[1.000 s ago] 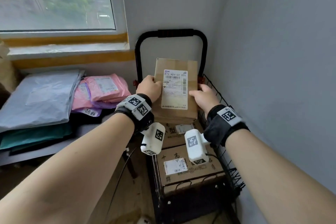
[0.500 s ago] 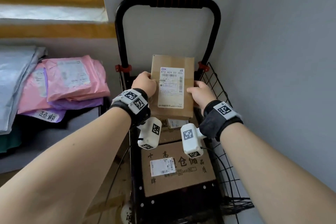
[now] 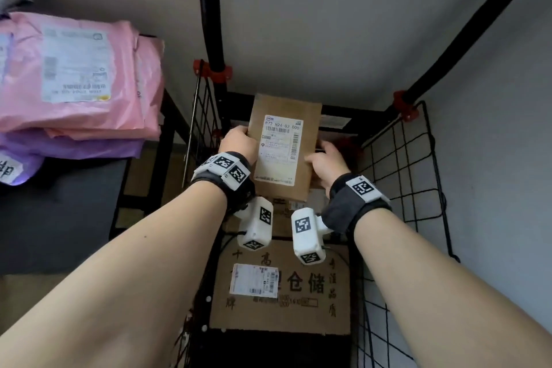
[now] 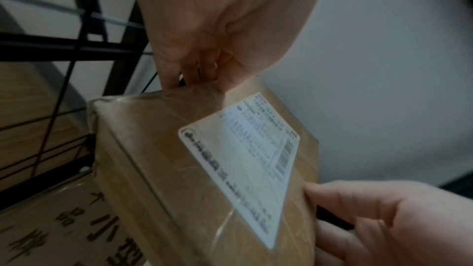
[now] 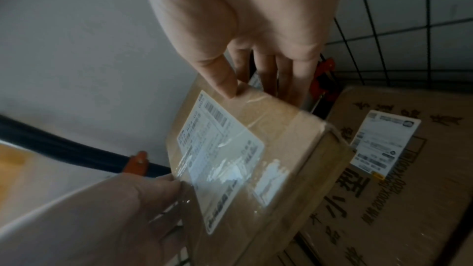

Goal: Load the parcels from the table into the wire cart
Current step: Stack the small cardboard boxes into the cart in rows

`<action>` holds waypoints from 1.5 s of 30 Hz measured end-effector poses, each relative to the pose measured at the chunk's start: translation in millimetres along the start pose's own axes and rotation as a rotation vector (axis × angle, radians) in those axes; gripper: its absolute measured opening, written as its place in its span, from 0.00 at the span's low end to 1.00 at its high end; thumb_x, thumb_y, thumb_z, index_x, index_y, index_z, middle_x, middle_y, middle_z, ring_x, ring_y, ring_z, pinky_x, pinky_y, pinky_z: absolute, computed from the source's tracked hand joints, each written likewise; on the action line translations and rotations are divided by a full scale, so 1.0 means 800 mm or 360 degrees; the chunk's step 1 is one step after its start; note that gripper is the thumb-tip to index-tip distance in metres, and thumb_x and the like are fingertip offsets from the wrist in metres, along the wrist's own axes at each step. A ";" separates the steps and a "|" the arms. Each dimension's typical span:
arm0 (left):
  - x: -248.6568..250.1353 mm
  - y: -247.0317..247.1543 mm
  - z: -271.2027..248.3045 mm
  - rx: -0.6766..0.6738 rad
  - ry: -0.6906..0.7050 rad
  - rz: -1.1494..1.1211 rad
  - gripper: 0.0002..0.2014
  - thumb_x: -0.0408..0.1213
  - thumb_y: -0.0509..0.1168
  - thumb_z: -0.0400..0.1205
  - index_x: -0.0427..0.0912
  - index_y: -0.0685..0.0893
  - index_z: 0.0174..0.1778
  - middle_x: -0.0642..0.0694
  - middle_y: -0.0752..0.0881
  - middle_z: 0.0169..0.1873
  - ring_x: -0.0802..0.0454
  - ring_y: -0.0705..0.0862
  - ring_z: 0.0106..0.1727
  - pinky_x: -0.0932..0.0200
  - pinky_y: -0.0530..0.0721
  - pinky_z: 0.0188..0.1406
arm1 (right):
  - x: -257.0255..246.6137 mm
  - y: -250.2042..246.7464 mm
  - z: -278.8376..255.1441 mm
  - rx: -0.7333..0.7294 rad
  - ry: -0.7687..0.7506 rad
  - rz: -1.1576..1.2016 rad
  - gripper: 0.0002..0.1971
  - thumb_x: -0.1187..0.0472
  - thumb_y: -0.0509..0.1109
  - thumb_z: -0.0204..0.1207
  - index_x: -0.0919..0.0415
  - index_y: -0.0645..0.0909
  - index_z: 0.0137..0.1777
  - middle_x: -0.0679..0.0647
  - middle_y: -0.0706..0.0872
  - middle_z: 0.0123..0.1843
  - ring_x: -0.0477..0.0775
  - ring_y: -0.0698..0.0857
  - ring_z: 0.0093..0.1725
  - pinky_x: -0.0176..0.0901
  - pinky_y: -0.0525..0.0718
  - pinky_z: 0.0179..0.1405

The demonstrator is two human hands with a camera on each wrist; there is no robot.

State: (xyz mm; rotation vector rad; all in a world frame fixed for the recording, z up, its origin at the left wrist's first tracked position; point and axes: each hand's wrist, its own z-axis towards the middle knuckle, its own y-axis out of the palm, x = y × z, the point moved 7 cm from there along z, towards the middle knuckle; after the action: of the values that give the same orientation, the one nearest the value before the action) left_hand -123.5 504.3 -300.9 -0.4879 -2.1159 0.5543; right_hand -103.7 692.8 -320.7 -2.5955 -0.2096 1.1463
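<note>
A small brown cardboard parcel [image 3: 283, 116] with a white shipping label is held inside the black wire cart [image 3: 400, 158], near the handle end. My left hand [image 3: 239, 143] grips its left edge and my right hand [image 3: 324, 158] grips its right edge. In the left wrist view the parcel [image 4: 179, 179] hangs tilted under my left hand [image 4: 204, 64], with the right hand [image 4: 371, 219] at its far edge. The right wrist view shows the parcel [image 5: 281, 149] above a larger box [image 5: 409, 179]. Two larger cardboard boxes [image 3: 283, 287] lie in the cart beneath.
Pink mailer bags [image 3: 74, 75] and a purple one [image 3: 74, 146] are stacked on the dark table [image 3: 59, 212] at left. The cart's black handle frame [image 3: 212, 24] rises against the grey wall. A wall runs close along the cart's right side.
Both hands have lowered the small parcel from handle height down into the cart. The view has tipped downward and closer to the cart.
</note>
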 end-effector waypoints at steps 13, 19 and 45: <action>-0.147 0.087 0.109 -0.0023 -0.0500 -0.0044 0.18 0.33 0.58 0.84 0.40 0.76 0.70 0.37 0.83 0.64 0.37 0.81 0.63 0.52 0.78 0.58 | 0.122 0.120 0.151 -0.0434 0.0385 -0.0047 0.27 0.67 0.62 0.80 0.55 0.65 0.79 0.59 0.80 0.71 0.62 0.81 0.67 0.60 0.79 0.67; -0.178 0.099 0.122 -0.0051 -0.0613 0.0063 0.17 0.31 0.52 0.86 0.36 0.73 0.71 0.35 0.80 0.66 0.37 0.80 0.64 0.53 0.73 0.51 | 0.162 0.140 0.163 -0.0523 0.0572 -0.0049 0.25 0.66 0.59 0.81 0.54 0.66 0.78 0.58 0.79 0.70 0.62 0.79 0.66 0.57 0.81 0.63; -0.177 0.088 0.107 0.0061 -0.0658 -0.0069 0.22 0.28 0.52 0.84 0.36 0.65 0.75 0.36 0.80 0.64 0.37 0.81 0.60 0.53 0.75 0.47 | 0.135 0.125 0.141 -0.0497 0.0507 -0.0244 0.26 0.69 0.59 0.83 0.59 0.64 0.80 0.60 0.74 0.74 0.60 0.76 0.68 0.51 0.80 0.65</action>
State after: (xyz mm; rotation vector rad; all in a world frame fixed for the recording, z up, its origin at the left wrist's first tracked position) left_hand -107.7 469.9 -477.0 -0.3240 -2.4948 0.7173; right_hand -113.5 648.5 -500.9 -2.9233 -0.5427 0.6796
